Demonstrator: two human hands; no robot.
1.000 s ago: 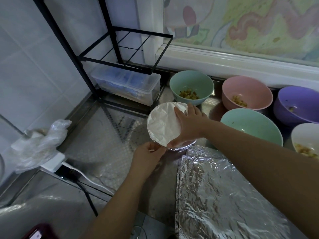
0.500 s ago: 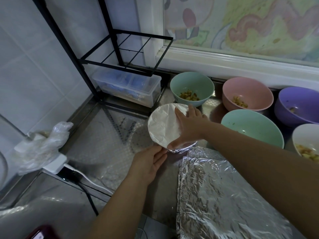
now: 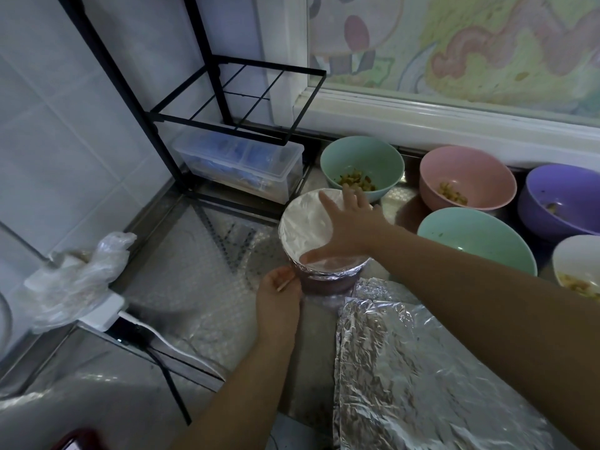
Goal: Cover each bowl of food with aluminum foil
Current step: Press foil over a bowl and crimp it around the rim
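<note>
Head view: our right hand [image 3: 349,228] lies with its fingers [image 3: 326,206] straight and spread, palm flat on the smooth, taut foil top of the one covered bowl [image 3: 302,232], gripping nothing. Our left hand [image 3: 279,303] sits low at the near side of that bowl, fingers curled, tips against the wrinkled foil skirt folded down round the wall. Whether they pinch the foil or only press it we cannot tell. This round bowl stands on the embossed metal counter [image 3: 201,254], just in front of the rack and touching the far edge of the foil sheets [image 3: 422,368], which lie flat, crinkled and shiny, in layers under our right forearm. We cannot tell how many sheets there are. To the right we count five open, smooth, round bowls: the far green bowl [image 3: 383,164], the pink bowl [image 3: 467,170], the purple bowl [image 3: 565,196] and the white bowl [image 3: 581,258] hold small yellowish bits of food, and the near green bowl [image 3: 470,235] shows only specks. At the back left stands one black wire rack [image 3: 227,92] over one clear plastic box [image 3: 240,164]. One crumpled clear plastic glove [image 3: 74,280] lies on a white plug block [image 3: 104,315].
</note>
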